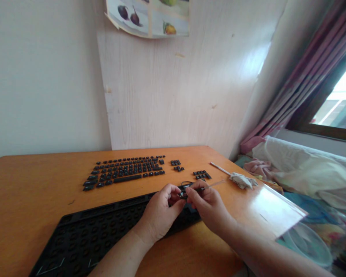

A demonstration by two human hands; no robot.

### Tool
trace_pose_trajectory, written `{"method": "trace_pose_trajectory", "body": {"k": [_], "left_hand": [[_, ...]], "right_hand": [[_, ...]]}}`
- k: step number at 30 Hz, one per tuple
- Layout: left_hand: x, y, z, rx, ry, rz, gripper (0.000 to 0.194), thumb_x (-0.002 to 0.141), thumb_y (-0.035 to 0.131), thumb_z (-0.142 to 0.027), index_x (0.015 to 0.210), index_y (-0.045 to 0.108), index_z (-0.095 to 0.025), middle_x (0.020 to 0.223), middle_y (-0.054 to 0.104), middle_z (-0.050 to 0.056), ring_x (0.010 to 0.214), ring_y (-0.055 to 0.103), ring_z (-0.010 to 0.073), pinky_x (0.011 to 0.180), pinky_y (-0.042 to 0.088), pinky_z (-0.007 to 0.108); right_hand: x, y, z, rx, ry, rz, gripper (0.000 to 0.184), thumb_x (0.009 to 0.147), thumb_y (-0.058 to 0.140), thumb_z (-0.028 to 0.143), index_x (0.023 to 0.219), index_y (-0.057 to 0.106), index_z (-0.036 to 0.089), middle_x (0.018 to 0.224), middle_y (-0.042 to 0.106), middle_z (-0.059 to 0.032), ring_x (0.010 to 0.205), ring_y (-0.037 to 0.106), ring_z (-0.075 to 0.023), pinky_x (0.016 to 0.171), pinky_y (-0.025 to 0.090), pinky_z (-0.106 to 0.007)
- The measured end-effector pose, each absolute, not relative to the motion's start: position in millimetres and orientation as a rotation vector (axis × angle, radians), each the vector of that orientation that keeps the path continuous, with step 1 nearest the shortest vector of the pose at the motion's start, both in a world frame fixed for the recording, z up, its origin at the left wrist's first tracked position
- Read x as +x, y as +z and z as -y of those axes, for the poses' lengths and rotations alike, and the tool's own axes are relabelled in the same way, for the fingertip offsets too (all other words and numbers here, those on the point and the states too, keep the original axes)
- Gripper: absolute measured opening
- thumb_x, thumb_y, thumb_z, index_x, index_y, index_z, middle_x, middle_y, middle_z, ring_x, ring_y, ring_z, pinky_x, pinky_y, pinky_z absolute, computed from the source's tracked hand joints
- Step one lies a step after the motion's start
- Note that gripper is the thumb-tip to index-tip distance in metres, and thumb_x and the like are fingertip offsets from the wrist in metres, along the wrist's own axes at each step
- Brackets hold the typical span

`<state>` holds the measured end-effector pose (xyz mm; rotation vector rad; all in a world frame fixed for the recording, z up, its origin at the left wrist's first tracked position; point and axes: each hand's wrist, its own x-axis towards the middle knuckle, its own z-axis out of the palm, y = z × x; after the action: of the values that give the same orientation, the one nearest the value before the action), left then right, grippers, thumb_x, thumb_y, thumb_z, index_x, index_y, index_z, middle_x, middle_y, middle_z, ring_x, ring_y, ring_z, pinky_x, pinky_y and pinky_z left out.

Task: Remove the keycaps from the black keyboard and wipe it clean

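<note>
My left hand (pixel 164 211) pinches a small black keycap (pixel 182 195) over the far right end of a black keyboard (pixel 103 231). The keyboard's key positions are bare, with rows of round sockets showing. Close against it, my right hand (pixel 209 204) is closed with its fingertips at the same keycap. A thin pale stick (pixel 217 184) sticks out past the right hand's fingers; its near end is hidden. Behind the keyboard, loose black keycaps (pixel 132 169) lie in rows, with a long space bar (pixel 127 178) among them.
Smaller keycap groups (pixel 202 175) lie right of the main rows. A white stick (pixel 219 168) and a crumpled tissue (pixel 243 181) rest farther right on the orange table (pixel 31 184). A glossy sheet (pixel 265 211) covers the right edge. Bedding (pixel 308 165) lies beyond it.
</note>
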<state>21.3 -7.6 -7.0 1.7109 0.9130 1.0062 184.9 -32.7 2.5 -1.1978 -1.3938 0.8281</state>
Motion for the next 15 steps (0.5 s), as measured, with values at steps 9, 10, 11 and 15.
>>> {"method": "trace_pose_trajectory", "body": {"k": [9,10,11,15], "left_hand": [[22.3,-4.8,6.0,1.546,1.050,-0.905,0.016,0.075,0.066,-0.026,0.086,0.058,-0.018,0.071,0.063,-0.001,0.068,0.058,0.0140,0.063,0.043,0.024],[22.1,-5.9,5.3,1.535,1.048,-0.903,0.016,0.074,0.066,-0.026,0.086,0.058,-0.018,0.071,0.063,-0.001,0.068,0.059,0.0142,0.064,0.044,0.025],[21.8,-7.2,4.5,1.522,1.042,-0.899,0.016,0.075,0.065,-0.026,0.087,0.058,-0.018,0.071,0.064,-0.001,0.068,0.060,0.0145,0.064,0.044,0.025],[20.3,-10.7,1.4,1.519,1.021,-0.893,0.017,0.077,0.064,-0.024,0.090,0.058,-0.017,0.076,0.067,0.001,0.072,0.063,0.0158,0.068,0.046,0.027]], "right_hand": [[176.5,-0.2,37.9,-1.131,0.783,1.410,0.026,0.087,0.061,0.046,0.094,0.063,0.021,0.077,0.064,-0.0022,0.064,0.059,-0.0141,0.055,0.047,-0.025],[178.0,0.0,37.8,-1.120,0.732,1.436,0.026,0.089,0.059,0.045,0.099,0.063,0.022,0.082,0.066,-0.0036,0.068,0.061,-0.0150,0.058,0.049,-0.026],[179.8,0.6,37.6,-1.117,0.663,1.479,0.024,0.090,0.057,0.042,0.103,0.063,0.022,0.086,0.067,-0.0046,0.072,0.063,-0.0157,0.062,0.050,-0.027],[187.7,4.3,36.8,-1.123,0.309,1.791,0.016,0.092,0.055,0.027,0.102,0.066,0.024,0.090,0.067,-0.0057,0.080,0.063,-0.0169,0.074,0.050,-0.030]]}}
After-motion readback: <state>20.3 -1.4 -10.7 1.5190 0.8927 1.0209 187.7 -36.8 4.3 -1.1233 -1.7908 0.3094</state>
